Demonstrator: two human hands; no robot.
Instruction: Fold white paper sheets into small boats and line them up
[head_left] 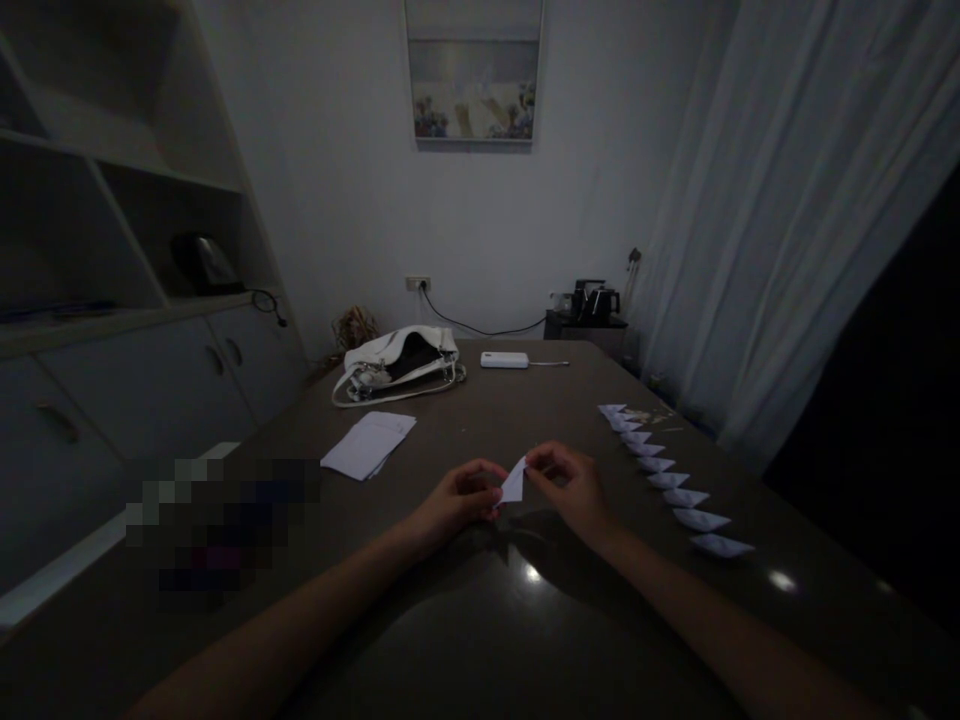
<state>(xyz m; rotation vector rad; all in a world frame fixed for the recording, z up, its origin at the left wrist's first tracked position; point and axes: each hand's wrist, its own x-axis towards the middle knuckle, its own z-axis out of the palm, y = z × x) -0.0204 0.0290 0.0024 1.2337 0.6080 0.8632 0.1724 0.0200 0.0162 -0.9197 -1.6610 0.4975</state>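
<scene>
Between my two hands is a small folded piece of white paper (513,484), held just above the dark table (465,640). My left hand (461,498) pinches its lower left corner between thumb and fingers. At the upper right corner, the fingertips of my right hand (571,488) close on the same paper. Along the right side of the table runs a row of several folded white paper boats (667,481). To the left, beyond my left hand, lies a loose stack of white paper sheets (370,444).
A white handbag (401,362) sits open at the back left, with a white power bank (504,360) and short cable right of it. Small scraps (652,416) lie by the far boats. Cabinets (150,390) flank the left, a curtain (780,200) the right. A blurred patch covers the left edge.
</scene>
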